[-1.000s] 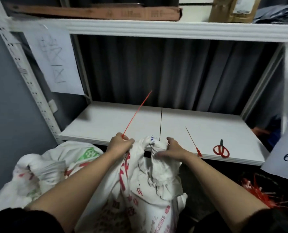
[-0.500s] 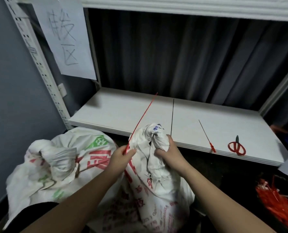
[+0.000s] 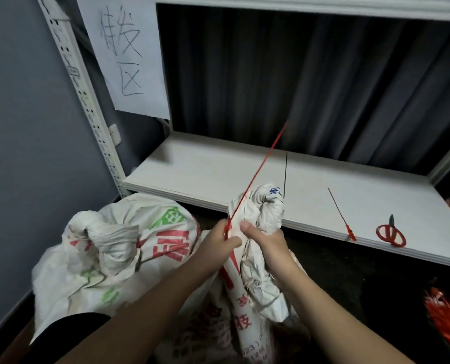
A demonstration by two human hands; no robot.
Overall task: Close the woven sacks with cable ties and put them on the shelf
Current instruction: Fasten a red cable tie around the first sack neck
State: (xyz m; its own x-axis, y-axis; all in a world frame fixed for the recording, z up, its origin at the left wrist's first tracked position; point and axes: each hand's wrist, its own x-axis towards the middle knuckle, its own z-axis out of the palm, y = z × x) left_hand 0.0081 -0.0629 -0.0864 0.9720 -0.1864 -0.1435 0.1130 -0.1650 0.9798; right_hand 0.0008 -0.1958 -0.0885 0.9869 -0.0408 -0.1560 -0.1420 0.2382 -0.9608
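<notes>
A white woven sack (image 3: 247, 306) with red print stands in front of me, its mouth bunched into a neck. My right hand (image 3: 268, 245) grips that gathered neck just below its top. My left hand (image 3: 216, 245) pinches the lower end of a long red cable tie (image 3: 260, 172) beside the neck; the tie slants up and to the right over the shelf. A second white sack (image 3: 113, 253) with red and green print lies to the left, its mouth twisted shut. The white shelf board (image 3: 205, 174) runs just behind the sacks.
On the shelf's right part lie a loose red cable tie (image 3: 340, 214) and red-handled scissors (image 3: 390, 232). A bundle of red ties (image 3: 447, 319) sits low at the right edge. A paper sign (image 3: 124, 53) hangs on the perforated upright (image 3: 87, 101). Dark curtain behind.
My hands have drawn together on the sack's neck. The right hand now wraps the bunched top, and the left has brought the tie's end against it. The view has tilted down.
</notes>
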